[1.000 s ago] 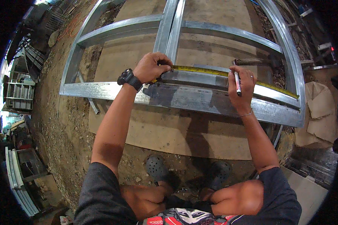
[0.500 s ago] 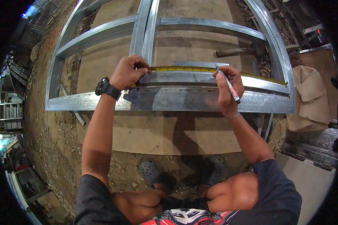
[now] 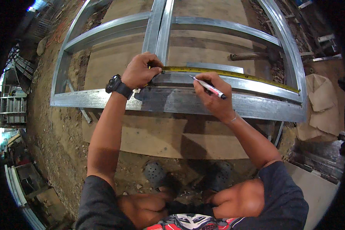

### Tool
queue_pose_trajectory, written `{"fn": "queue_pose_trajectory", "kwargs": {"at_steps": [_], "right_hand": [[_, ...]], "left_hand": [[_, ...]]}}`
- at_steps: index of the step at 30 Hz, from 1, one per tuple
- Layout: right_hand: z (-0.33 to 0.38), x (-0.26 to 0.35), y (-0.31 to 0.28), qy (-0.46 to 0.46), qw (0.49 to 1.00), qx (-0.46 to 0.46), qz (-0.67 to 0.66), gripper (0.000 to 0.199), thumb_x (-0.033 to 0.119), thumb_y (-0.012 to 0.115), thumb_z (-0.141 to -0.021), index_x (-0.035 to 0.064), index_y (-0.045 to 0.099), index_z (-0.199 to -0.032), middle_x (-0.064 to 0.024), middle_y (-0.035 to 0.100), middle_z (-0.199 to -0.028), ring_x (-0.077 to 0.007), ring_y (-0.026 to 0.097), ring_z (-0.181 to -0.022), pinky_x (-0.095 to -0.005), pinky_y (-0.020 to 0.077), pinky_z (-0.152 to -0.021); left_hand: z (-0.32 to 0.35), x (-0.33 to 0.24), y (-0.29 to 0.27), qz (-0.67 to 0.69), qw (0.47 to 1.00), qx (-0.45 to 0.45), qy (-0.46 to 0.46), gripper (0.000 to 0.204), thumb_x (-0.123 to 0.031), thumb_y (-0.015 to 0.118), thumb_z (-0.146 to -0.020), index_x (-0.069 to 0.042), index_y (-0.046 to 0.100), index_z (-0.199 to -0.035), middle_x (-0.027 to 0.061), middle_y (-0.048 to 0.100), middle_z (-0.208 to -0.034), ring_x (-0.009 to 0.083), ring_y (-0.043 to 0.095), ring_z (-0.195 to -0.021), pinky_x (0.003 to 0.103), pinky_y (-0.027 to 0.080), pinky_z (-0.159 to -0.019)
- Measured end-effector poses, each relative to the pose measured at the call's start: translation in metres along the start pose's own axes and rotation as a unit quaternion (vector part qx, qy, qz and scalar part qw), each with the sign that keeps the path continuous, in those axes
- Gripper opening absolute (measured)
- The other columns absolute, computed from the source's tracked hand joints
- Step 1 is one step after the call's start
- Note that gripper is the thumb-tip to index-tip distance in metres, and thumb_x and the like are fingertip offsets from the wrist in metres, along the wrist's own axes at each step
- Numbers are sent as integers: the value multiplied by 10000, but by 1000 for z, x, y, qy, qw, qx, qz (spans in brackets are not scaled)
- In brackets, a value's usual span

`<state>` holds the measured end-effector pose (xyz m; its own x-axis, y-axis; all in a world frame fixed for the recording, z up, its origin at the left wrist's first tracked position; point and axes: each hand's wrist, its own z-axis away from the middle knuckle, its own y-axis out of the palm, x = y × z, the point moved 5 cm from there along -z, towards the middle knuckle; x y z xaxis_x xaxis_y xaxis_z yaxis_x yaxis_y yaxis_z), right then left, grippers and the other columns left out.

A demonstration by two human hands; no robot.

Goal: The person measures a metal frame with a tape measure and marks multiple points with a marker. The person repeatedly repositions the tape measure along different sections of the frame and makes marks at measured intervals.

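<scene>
Seen as the only package-like thing: a tan, crumpled sack [image 3: 321, 103] of paper or cloth, folded over itself, lying on the ground at the right, just outside the corner of the grey metal frame [image 3: 257, 107]; unprinted as far as visible. Seen as the only label: a red and dark band wrapped round the white marker [image 3: 211, 88], pinched in the right hand [image 3: 214, 100], just below the yellow tape measure [image 3: 234, 73].

Black wristwatch [image 3: 116, 86] on left wrist; dark short sleeves [image 3: 99, 199]; thin bracelet [image 3: 233, 119], perhaps, on right wrist
</scene>
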<state>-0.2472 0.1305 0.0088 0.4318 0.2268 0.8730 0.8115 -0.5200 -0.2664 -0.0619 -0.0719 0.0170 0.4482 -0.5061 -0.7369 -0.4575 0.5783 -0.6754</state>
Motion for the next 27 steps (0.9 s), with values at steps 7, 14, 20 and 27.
{"fn": "queue_pose_trajectory", "kwargs": {"at_steps": [7, 14, 20, 27], "right_hand": [[-13, 1, 15, -37, 998, 13, 41, 131, 72, 793, -938, 28, 680, -986, -135, 699, -846, -263, 691, -728, -363, 546, -682], [-13, -4, 18, -27, 998, 22, 43, 144, 91, 795, -936, 23, 678, -985, -150, 690, -838, -288, 686, -731, -387, 541, -687], [-14, -3, 19, -26, 999, 26, 38, 145, 93, 794, -937, 21, 676, -981, -156, 683, -833, -307, 685, -733, -394, 538, -685], [-13, -3, 16, 22, 998, 35, 41, 140, 114, 789, -967, 19, 694, -1005, -152, 733, -887, -210, 723, -780, -342, 557, -710]], "left_hand": [[-1, 3, 1, 8, 1000, -1, 3, 140, -76, 801, -859, -10, 794, -982, 94, 717, -963, 216, 679, -928, 368, 520, -889], [-1, 8, 4, 28, 999, -9, 27, 122, -57, 794, -868, -3, 789, -978, 87, 700, -931, 191, 677, -900, 347, 536, -858], [0, 9, 4, 25, 999, -10, 21, 120, -60, 794, -870, -1, 784, -975, 85, 700, -932, 183, 678, -880, 343, 542, -849], [-2, 9, 3, 20, 1000, -5, 11, 161, -92, 792, -859, -4, 796, -994, 127, 740, -974, 244, 737, -927, 366, 578, -877]]}}
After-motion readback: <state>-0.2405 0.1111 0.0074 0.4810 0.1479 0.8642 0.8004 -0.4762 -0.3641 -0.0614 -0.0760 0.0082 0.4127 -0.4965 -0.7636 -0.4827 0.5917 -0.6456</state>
